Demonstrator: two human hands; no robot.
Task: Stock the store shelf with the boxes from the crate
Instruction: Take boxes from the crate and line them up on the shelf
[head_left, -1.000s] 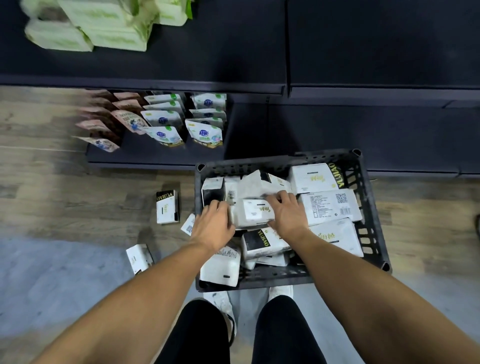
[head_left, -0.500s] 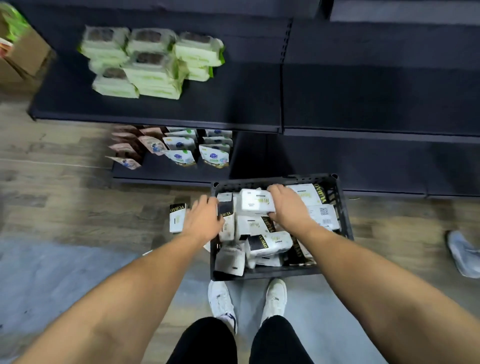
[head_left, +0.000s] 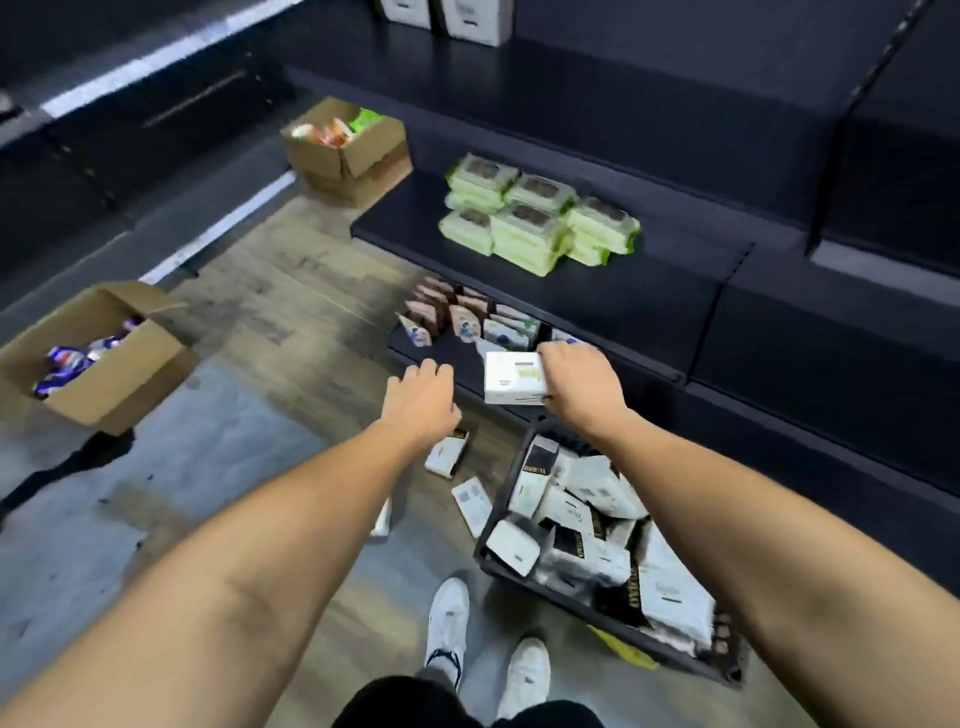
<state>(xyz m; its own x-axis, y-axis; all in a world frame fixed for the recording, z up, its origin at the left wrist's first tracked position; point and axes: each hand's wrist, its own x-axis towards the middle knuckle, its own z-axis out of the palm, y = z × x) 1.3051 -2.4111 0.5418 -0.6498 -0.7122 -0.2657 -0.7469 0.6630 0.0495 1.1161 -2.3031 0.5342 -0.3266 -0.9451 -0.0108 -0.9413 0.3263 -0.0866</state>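
My right hand (head_left: 584, 384) grips a white box (head_left: 511, 378) with gold lettering, held in the air above the bottom shelf's front edge. My left hand (head_left: 421, 402) hovers just left of the box, fingers bent loosely, holding nothing. Below my right forearm the dark plastic crate (head_left: 582, 597) stands on the floor, packed with several white and black boxes (head_left: 571, 514). The dark store shelf (head_left: 623, 306) runs in tiers ahead. Two white boxes (head_left: 467, 18) stand on a high tier at the top.
Green packs (head_left: 540, 223) are stacked on the middle tier, and small pouches (head_left: 467, 319) line the bottom tier. Loose boxes (head_left: 449, 454) lie on the floor beside the crate. Open cardboard cartons (head_left: 98, 358) (head_left: 345, 150) stand at left. My white shoes (head_left: 483, 644) are near the crate.
My right hand has lifted one white box out of the crate and up toward the shelf. My left hand left the crate too. The view swung up and left.
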